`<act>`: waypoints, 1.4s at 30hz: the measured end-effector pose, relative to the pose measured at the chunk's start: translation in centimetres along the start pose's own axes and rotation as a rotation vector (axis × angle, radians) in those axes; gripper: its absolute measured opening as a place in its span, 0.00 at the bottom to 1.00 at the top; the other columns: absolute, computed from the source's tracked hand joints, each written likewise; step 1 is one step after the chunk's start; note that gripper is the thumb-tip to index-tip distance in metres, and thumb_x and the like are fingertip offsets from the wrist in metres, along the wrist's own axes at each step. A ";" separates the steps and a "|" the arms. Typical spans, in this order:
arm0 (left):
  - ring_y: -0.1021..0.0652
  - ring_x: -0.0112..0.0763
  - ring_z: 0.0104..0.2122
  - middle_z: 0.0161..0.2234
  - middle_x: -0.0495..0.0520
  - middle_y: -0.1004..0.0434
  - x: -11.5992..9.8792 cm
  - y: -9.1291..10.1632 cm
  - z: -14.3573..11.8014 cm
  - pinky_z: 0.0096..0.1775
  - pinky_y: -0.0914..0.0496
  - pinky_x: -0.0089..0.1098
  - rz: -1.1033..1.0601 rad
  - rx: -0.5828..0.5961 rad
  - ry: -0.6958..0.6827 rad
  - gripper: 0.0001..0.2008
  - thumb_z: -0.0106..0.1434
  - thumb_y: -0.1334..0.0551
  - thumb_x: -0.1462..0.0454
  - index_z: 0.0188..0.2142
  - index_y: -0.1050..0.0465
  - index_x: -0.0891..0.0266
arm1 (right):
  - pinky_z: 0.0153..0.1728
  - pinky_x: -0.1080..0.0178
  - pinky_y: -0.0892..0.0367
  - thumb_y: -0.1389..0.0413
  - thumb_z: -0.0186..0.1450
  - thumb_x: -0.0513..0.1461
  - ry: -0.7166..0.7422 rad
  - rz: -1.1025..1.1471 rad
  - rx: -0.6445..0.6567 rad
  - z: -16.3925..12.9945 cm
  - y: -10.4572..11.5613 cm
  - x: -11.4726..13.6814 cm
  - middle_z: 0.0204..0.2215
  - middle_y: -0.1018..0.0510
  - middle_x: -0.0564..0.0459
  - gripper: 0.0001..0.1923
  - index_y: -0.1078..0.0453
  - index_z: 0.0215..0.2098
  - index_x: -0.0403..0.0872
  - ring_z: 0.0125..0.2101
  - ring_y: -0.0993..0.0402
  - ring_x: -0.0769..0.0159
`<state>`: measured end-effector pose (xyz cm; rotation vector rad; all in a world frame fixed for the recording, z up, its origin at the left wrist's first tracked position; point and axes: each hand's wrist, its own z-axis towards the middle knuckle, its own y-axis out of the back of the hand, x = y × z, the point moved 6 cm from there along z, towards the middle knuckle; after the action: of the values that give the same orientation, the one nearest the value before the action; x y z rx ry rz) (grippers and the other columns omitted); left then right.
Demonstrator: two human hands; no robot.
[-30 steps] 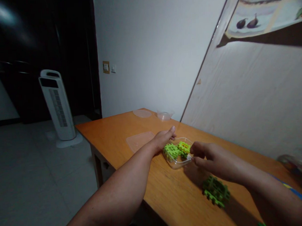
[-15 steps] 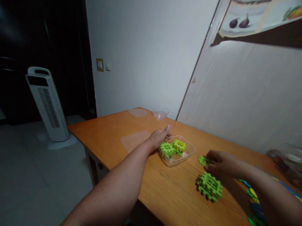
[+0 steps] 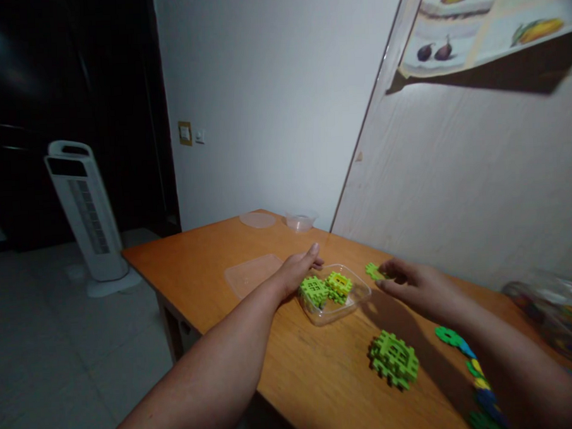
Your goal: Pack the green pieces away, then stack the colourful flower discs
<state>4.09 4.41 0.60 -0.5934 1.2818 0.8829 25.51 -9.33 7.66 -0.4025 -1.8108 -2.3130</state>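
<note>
The right hand pinches a small green piece just right of the tray, mid-frame. The left hand lies open, steadying the tray's far side. Best lowered gently onto the blocks inside, keeping the tray braced; a block cluster lies lower right on the surface.

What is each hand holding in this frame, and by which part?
The right hand pinches a small green piece by its near edge, at the fingertips. The left hand holds nothing; it rests against the far rim of the clear container.
</note>
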 end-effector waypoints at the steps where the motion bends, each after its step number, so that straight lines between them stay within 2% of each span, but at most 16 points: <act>1: 0.23 0.45 0.46 0.45 0.67 0.20 -0.1 -0.1 -0.1 0.52 0.33 0.41 -0.003 0.008 -0.002 0.44 0.59 0.51 0.32 0.44 0.22 0.71 | 0.36 0.61 0.34 0.46 0.65 0.50 0.036 -0.016 0.007 0.1 -0.2 1.7 0.40 0.19 0.46 0.19 0.26 0.45 0.47 0.38 0.24 0.58; 3: 0.23 0.45 0.46 0.45 0.67 0.20 -0.2 -0.2 -0.2 0.52 0.33 0.41 -0.010 0.022 -0.002 0.44 0.59 0.51 0.32 0.44 0.22 0.71 | 0.33 0.62 0.35 0.47 0.65 0.49 0.062 -0.081 0.022 0.5 -0.9 4.4 0.38 0.19 0.47 0.17 0.26 0.43 0.48 0.36 0.24 0.59; 6: 0.23 0.45 0.46 0.45 0.68 0.20 -0.1 -0.3 -0.2 0.52 0.33 0.42 -0.026 0.033 0.012 0.44 0.59 0.51 0.32 0.45 0.23 0.72 | 0.32 0.61 0.38 0.47 0.65 0.50 0.018 -0.190 0.040 1.4 -2.3 6.2 0.38 0.18 0.46 0.18 0.25 0.45 0.48 0.36 0.24 0.57; 10: 0.23 0.45 0.47 0.45 0.67 0.20 0.1 -0.4 -0.2 0.52 0.33 0.41 -0.020 0.040 0.018 0.43 0.60 0.51 0.33 0.45 0.23 0.71 | 0.33 0.61 0.39 0.47 0.65 0.51 -0.018 -0.287 0.053 2.2 -2.9 6.1 0.40 0.19 0.45 0.19 0.25 0.46 0.49 0.39 0.24 0.55; 16: 0.22 0.44 0.45 0.44 0.67 0.20 -0.1 -0.4 -0.2 0.50 0.32 0.41 0.004 0.037 -0.024 0.43 0.62 0.53 0.34 0.45 0.23 0.72 | 0.36 0.61 0.40 0.46 0.65 0.47 0.093 -0.332 0.051 2.8 -2.8 6.9 0.38 0.22 0.46 0.14 0.23 0.40 0.49 0.40 0.27 0.57; 20: 0.22 0.44 0.45 0.44 0.66 0.20 -0.2 -0.4 -0.2 0.51 0.33 0.41 0.010 0.031 -0.040 0.43 0.62 0.53 0.34 0.44 0.22 0.71 | 0.33 0.62 0.43 0.42 0.61 0.48 0.119 -0.440 0.117 3.4 -3.9 7.6 0.37 0.23 0.46 0.13 0.23 0.36 0.49 0.39 0.28 0.57; 23: 0.22 0.44 0.45 0.44 0.66 0.20 -0.2 -0.4 -0.2 0.51 0.33 0.40 -0.004 0.040 -0.030 0.43 0.61 0.53 0.33 0.44 0.22 0.71 | 0.30 0.62 0.45 0.43 0.60 0.48 0.117 -0.498 0.132 3.9 -4.6 8.0 0.36 0.21 0.46 0.13 0.24 0.35 0.48 0.37 0.27 0.57; 29: 0.22 0.44 0.46 0.44 0.65 0.20 -0.2 -0.4 -0.2 0.51 0.33 0.40 0.005 0.050 -0.014 0.44 0.60 0.53 0.32 0.44 0.22 0.70 | 0.26 0.62 0.47 0.44 0.61 0.51 0.026 -0.440 0.151 4.1 -4.6 8.2 0.34 0.19 0.46 0.16 0.24 0.36 0.49 0.33 0.26 0.57; 34: 0.23 0.45 0.46 0.45 0.66 0.20 -0.3 -0.3 -0.2 0.52 0.33 0.41 0.005 0.035 -0.021 0.45 0.59 0.54 0.31 0.44 0.22 0.70 | 0.26 0.64 0.42 0.46 0.64 0.49 0.019 -0.200 0.156 2.4 -2.5 6.9 0.29 0.20 0.49 0.14 0.27 0.34 0.47 0.28 0.28 0.63; 38: 0.23 0.43 0.46 0.44 0.65 0.20 -0.5 -0.2 -0.1 0.51 0.33 0.39 0.036 0.038 -0.044 0.44 0.60 0.55 0.31 0.42 0.22 0.69 | 0.27 0.65 0.40 0.47 0.66 0.51 0.083 -0.048 0.255 -1.0 -1.0 5.2 0.28 0.21 0.52 0.17 0.27 0.33 0.47 0.27 0.29 0.65; 42: 0.23 0.44 0.45 0.44 0.65 0.20 -0.4 -0.2 -0.1 0.51 0.33 0.40 0.026 0.030 -0.027 0.45 0.59 0.54 0.31 0.43 0.23 0.69 | 0.35 0.62 0.33 0.40 0.60 0.56 0.062 -0.049 0.327 -5.0 -0.6 3.7 0.39 0.19 0.49 0.22 0.25 0.44 0.51 0.37 0.25 0.58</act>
<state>4.16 4.16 0.99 -0.5401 1.2790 0.8892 21.33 -13.95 7.16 -0.2360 -2.1376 -1.9799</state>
